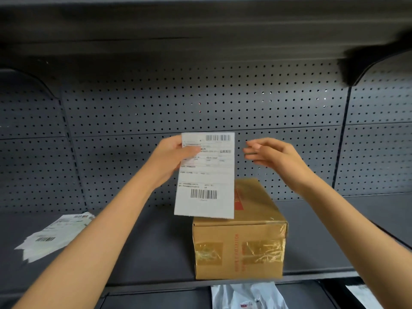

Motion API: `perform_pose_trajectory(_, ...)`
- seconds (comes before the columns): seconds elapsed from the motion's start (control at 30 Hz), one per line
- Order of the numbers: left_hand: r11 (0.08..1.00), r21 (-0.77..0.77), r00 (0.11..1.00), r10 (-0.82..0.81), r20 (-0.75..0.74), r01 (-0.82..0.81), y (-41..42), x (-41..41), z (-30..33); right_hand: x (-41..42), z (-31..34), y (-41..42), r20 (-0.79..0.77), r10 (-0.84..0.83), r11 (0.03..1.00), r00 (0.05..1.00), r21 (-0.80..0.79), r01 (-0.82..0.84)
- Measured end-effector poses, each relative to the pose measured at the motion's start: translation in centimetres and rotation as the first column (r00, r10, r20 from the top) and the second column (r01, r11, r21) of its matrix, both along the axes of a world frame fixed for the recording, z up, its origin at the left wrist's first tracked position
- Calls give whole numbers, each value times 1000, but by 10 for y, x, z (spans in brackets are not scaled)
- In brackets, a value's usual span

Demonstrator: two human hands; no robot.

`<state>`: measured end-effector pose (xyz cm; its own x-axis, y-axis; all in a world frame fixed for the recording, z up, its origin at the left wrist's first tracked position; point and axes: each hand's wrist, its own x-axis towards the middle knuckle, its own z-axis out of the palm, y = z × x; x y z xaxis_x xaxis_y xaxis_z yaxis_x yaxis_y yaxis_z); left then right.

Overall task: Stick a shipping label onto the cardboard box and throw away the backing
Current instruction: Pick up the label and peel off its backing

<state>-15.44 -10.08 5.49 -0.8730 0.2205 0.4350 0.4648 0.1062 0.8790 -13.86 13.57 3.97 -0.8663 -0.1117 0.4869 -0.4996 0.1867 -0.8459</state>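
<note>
Both forearms reach forward: left hand (172, 156) pinches label (206, 175), right hand (270, 153) fingers loosely spread.

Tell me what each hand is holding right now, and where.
Left hand pinches the shipping label at its upper left edge. Right hand holds nothing, open beside it.

White barcoded label (206, 175), tan cardboard box (238, 237), grey perforated shelf panel (156, 103).

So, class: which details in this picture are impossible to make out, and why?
Head view only:
- Shipping label: print too small to read; its back faces away, so whether the backing remains is unknown.
- Cardboard box: top partly covered by the label.
- White plastic bag: cut off by the bottom edge.
- Label stack: text blurred.
</note>
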Motion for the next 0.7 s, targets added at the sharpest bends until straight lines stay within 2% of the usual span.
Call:
perform_pose_trajectory(0.17,994,-84,998,-64,17,65,17,3,-9,0,9,5,29,-9,1000,1000,6,9)
perform_pose_trajectory(0.43,981,-143,992,-124,35,128,21,4,-12,7,11,12,47,28,990,999,137,-34)
perform_pose_trajectory(0.7,980,-165,994,-104,44,110,18,4,-16,8,13,9,46,39,984,998,171,-46)
